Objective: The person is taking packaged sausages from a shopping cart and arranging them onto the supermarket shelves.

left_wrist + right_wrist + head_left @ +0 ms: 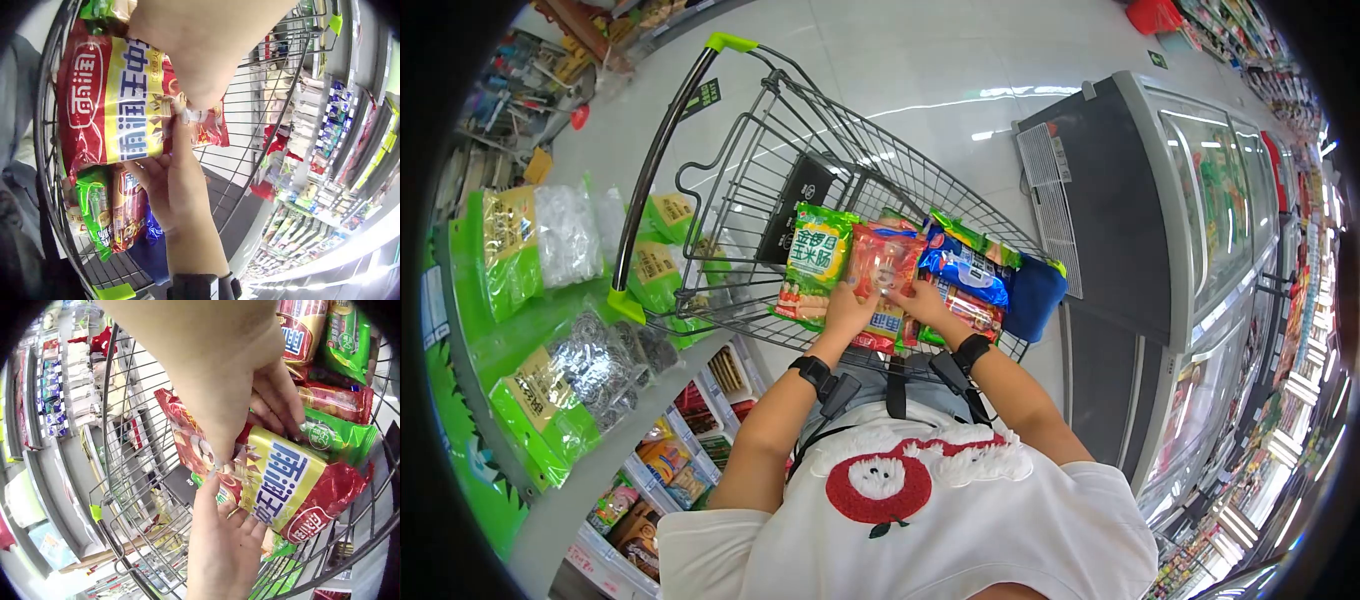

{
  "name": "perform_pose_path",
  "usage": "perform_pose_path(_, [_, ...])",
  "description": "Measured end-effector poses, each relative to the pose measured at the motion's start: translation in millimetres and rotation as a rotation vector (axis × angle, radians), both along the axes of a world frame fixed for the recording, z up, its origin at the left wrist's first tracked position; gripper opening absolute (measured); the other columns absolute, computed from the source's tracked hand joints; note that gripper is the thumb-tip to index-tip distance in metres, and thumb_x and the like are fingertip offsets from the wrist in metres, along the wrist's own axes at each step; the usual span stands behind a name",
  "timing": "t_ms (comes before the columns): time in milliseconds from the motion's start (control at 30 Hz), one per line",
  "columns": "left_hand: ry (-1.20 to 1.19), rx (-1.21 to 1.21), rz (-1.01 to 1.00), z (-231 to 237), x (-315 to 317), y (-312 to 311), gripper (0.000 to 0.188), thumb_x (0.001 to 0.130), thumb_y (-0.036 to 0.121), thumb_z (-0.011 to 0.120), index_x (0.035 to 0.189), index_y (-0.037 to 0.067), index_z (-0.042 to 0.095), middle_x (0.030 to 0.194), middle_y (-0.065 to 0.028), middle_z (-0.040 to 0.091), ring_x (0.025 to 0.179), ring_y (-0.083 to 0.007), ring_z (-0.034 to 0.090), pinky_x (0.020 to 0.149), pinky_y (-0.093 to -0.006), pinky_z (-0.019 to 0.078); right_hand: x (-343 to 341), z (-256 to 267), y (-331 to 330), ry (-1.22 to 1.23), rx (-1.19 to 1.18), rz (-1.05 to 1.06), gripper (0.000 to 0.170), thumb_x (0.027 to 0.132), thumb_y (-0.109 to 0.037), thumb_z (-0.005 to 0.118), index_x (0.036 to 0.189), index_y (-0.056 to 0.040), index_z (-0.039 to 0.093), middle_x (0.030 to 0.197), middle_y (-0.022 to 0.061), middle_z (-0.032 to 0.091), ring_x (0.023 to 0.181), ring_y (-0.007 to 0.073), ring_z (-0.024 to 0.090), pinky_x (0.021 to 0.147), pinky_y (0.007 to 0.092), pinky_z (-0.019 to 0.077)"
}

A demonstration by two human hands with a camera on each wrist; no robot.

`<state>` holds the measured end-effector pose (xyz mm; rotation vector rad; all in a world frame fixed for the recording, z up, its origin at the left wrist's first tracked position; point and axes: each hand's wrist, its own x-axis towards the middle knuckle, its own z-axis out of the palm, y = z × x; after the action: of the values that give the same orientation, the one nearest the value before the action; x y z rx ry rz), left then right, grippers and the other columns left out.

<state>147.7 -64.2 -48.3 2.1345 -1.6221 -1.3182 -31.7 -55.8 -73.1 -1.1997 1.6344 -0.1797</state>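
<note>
Shiny grey shop floor [940, 50] spreads past the wire trolley [930, 180] that both hands reach into; closest in, the left hand [850, 310] and the right hand [925, 303] pinch one red packet [884, 262] between them, thumbs over its upper face and other fingers curled against its long edges, each grip spread only as far as the wrapper needs; the thumb tips come together near its middle (touching or just apart, I cannot tell), perhaps because a two-sided hold keeps soft ends from sagging; its yellow band [134, 100] faces up, on the body side of the fingers; just beside the right fingers lies a slim green packet [340, 434], and a little farther right a blue packet [965, 268], likely crowded together to use the trolley's end; just left of the fingers is a green-and-yellow packet [822, 245], printed face up; beyond the blue one, a dark blue item [1037, 298], its kind unclear, sits by the wire; well left of the fingers, green bags [508, 255] lie on a shelf [625, 425], their clear parts probably meant to show the contents; well right stands a glass-fronted cabinet [1135, 210].
</note>
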Motion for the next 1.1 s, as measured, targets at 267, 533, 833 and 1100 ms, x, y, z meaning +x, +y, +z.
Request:
perform_pose_path(267, [0.053,-0.031,0.216,37,-36,26,0.054,0.07,0.041,0.061,0.095,-0.007,0.054,0.095,-0.0255,0.058,0.09,-0.0375,0.057,0.077,-0.0433,0.0452,-34,24,5,-0.117,-0.219,0.076,0.032,0.079,-0.035,0.063,0.082,-0.0032,0.063,0.073,0.0086,0.063,0.065,0.0136,0.057,0.06,0.029,0.0455])
perform_pose_path(533, [0.297,-0.498,0.448,141,-110,94,0.071,0.073,0.039,0.065,0.122,-0.005,0.037,0.108,-0.0234,0.054,0.097,-0.0312,0.056,0.082,-0.037,0.0443,-78,176,6,-0.692,-0.437,-0.091,0.017,0.08,-0.01,0.058,0.095,-0.0022,0.06,0.079,-0.0015,0.058,0.067,0.0051,0.05,0.059,0.0192,0.0408])
perform_pose_path(833, [0.595,-0.471,0.768,205,-77,232,0.049,0.074,0.029,0.069,0.107,-0.001,0.049,0.089,-0.0106,0.061,0.076,-0.0153,0.06,0.067,-0.0279,0.0485,-41,207,101,-1.013,-0.057,0.036,0.028,0.082,-0.015,0.05,0.105,-0.0008,0.054,0.098,0.0064,0.058,0.084,0.0147,0.057,0.073,0.0253,0.0452])
perform_pose_path(1100, [1.132,-0.627,1.028,227,-71,354,0.059,0.073,0.012,0.07,0.119,-0.001,0.036,0.109,-0.0131,0.055,0.093,-0.0178,0.059,0.08,-0.0308,0.0493,11,263,203,-0.951,-0.13,0.414,0.019,0.087,-0.015,0.047,0.099,-0.0019,0.055,0.089,0.0017,0.056,0.08,0.0087,0.051,0.072,0.0235,0.0407])
